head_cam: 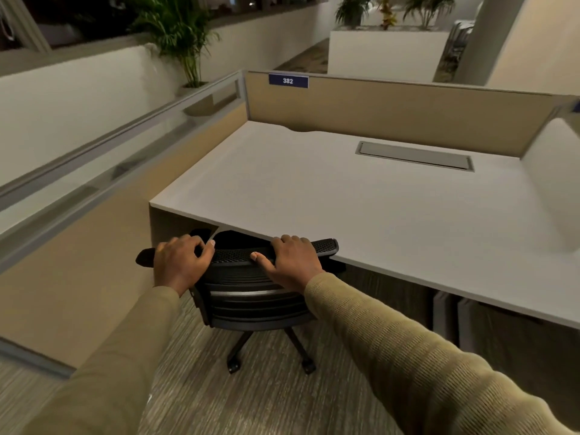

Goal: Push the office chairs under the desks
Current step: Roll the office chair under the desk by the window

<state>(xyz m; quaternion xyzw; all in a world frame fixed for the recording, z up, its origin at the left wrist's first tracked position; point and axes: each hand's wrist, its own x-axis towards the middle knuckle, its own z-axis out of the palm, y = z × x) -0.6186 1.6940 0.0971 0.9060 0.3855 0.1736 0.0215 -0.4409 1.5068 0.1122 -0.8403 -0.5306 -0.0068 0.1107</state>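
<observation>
A black mesh office chair (248,304) stands at the front edge of a white desk (361,202), its seat hidden beneath the desktop and its backrest top touching the edge. My left hand (179,262) grips the left end of the backrest's top rim. My right hand (290,260) grips the same rim further right, thumb on the near side. The chair's wheeled base (270,356) shows on the carpet below. Both sleeves are olive knit.
A tan partition (392,117) with a blue "382" plate (288,81) closes the desk's far side. A glass-topped tan divider (94,189) runs along the left. A drawer unit (502,337) sits under the desk's right part. Potted plants (185,36) stand behind.
</observation>
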